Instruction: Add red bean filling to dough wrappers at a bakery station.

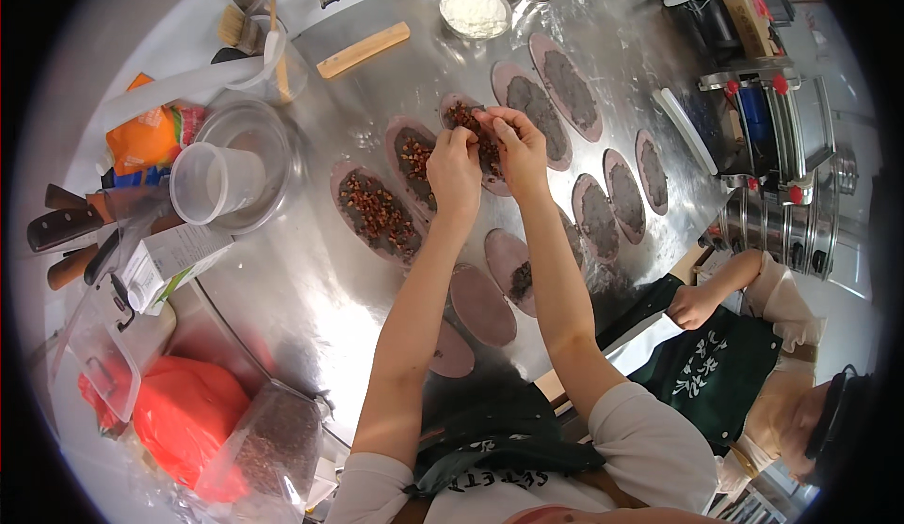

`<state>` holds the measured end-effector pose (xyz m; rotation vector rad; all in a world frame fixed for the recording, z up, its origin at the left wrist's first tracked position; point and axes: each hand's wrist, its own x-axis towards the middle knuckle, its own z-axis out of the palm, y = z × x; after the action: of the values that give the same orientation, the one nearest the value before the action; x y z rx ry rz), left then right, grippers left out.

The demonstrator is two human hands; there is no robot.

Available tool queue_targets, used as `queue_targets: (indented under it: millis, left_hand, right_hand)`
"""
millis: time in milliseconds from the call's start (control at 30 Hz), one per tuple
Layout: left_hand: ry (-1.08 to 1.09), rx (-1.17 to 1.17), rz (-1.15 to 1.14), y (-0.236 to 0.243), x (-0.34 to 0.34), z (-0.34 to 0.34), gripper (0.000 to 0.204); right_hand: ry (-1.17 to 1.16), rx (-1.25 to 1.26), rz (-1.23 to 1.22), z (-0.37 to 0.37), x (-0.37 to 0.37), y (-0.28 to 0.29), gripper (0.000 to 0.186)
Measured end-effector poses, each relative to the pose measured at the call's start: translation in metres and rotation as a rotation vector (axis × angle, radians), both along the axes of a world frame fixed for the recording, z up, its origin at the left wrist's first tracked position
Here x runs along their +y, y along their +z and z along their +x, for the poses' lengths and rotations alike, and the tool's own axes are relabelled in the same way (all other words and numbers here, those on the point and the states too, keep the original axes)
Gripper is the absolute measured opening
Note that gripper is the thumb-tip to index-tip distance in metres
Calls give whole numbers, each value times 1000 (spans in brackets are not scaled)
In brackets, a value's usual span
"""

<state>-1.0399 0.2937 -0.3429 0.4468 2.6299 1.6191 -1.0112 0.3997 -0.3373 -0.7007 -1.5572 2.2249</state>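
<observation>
Both hands work over a pinkish oval of dough (448, 103) topped with grey paste and reddish-brown chopped bits, perhaps nuts or dried fruit. My left hand (454, 171) is closed, fingertips bent down at the oval's near left side. My right hand (520, 147) has thumb and fingers drawn together above its right side; what either hand pinches is hidden. Left of them lie two more ovals strewn with chopped bits, a middle one (411, 152) partly behind my left hand and an outer one (377, 213). Grey paste alone covers a dough oval (532, 114) to the right.
Several more ovals lie on the steel table (311, 166). A plain one (482, 305) is between my forearms. Beyond are a wooden stick (363, 49) and a bowl of white powder (475, 10). Tubs (217, 183) and knives (66, 228) crowd the left. A co-worker's hand (692, 306) is at right.
</observation>
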Motion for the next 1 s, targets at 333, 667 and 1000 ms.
queue_targets:
  millis: [333,667,1000]
  left_hand:
    - [-94,20,-11,-3,6,26,8]
    - [81,8,205,21,-14,25,9]
    - [105,-85,249,39,-72,64,8]
  right_hand:
    - [-149,-30,-152,14,9,-3,19]
    - [-301,47,-250,25,51,-12,17]
    - [66,-273,1455,6,96,-14,22]
